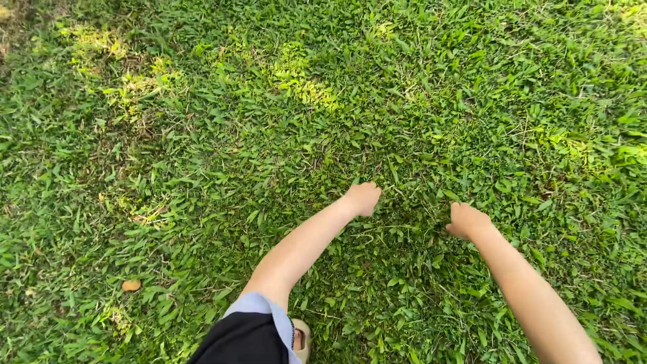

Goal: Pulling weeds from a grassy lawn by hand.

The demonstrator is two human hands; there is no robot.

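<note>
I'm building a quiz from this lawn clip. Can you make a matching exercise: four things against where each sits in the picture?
Things:
1. left hand
2. right hand
3. brown leaf
4. sandal

Places:
A. bottom edge, beside the dark garment
B. lower left on the grass
C. right of centre, down in the grass
D. near the centre, curled over the grass

Pairs: 1-D, 2-C, 3-B, 4-A

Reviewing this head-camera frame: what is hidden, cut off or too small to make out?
- Left hand: fingers curled down into the green grass; whether they hold anything is hidden.
- Right hand: the same, fingers out of sight.
- Small brown leaf-like bit: too small to identify.
- Tan sandal: cut off by the bottom edge and a dark garment.
</note>
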